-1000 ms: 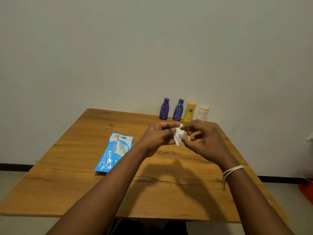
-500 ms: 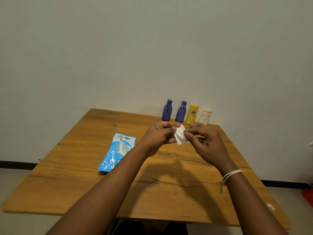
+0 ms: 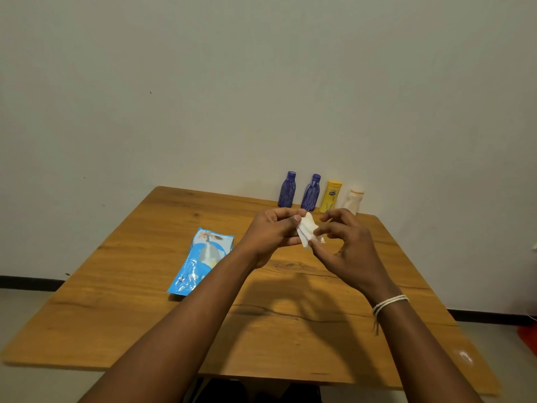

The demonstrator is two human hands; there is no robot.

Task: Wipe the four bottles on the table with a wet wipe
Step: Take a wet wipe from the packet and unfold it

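Several bottles stand in a row at the table's far edge against the wall: a blue bottle [image 3: 287,189], a second blue bottle [image 3: 311,192], a yellow bottle [image 3: 330,196] and a white bottle [image 3: 353,201]. A small folded white wet wipe [image 3: 308,230] is held above the table in front of them. My left hand [image 3: 271,232] pinches its left side between thumb and fingers. My right hand [image 3: 347,247] pinches its lower right corner, the other fingers spread and curled.
A blue wet-wipe packet [image 3: 201,258] lies flat on the wooden table [image 3: 122,301], left of my left forearm. The wall rises directly behind the bottles. A red object [image 3: 529,338] sits on the floor at the right edge.
The right hand's fingers have spread apart while pulling at the wipe, which is a little more unfolded. The view has shifted slightly; the bottles and packet have not moved.
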